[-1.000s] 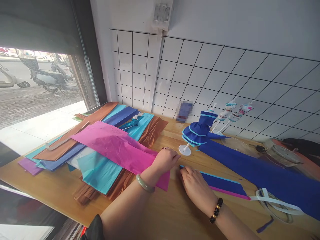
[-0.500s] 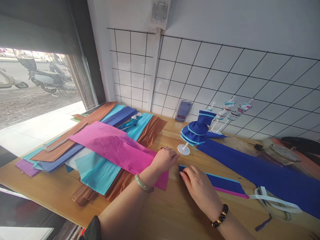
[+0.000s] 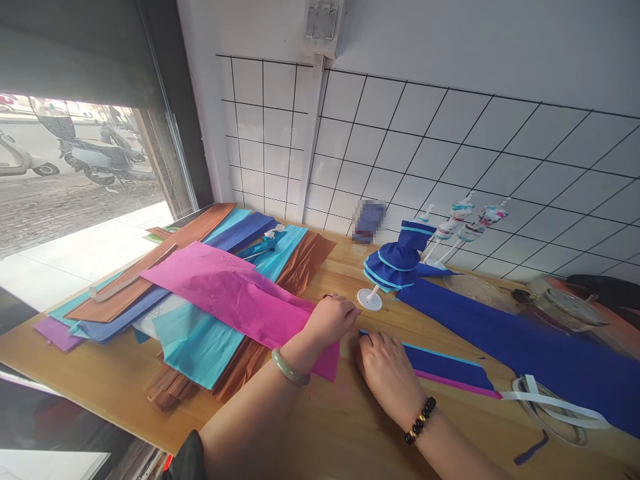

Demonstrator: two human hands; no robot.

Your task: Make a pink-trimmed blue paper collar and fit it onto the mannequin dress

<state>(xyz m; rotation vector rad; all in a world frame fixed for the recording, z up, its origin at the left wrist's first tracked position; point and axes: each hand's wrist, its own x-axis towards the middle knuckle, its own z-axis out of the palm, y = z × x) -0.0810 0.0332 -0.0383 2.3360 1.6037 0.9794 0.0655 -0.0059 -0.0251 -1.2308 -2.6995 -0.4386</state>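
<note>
- Pressing down near the front of the wooden worktop [image 3: 320,427], the right hand [image 3: 387,375] lies palm-down with its fingers spread on the left end of a narrow dark-blue paper strip [image 3: 445,368]; the strip is edged in light blue on the far side and pink on the near side, and runs off to the right.
- The left hand [image 3: 331,319] is curled into a loose fist, knuckles up, resting on the near corner of a pink tissue sheet [image 3: 235,293]; whether its fingertips pinch the sheet's edge I cannot tell.
- Both papers look feather-light, soft and easily creased or torn, likely to slide on the smooth wood; I judge they are best handled flat under the fingertips or nipped gently at an edge or corner, not gripped in a fist.
- Both forearms reach in from the lower edge, the left with a pale green bangle [image 3: 290,369] at the wrist, the right with a dark bead bracelet [image 3: 419,421]; the wrists are low and the two hands sit just beside each other.
- Behind the hands stands a small blue paper dress on a white stand [image 3: 397,263].
- A long blue sheet [image 3: 525,347] stretches right, beside white ribbon [image 3: 555,407].
- Stacked brown, teal, blue and purple sheets [image 3: 165,287] lie under the pink one.
</note>
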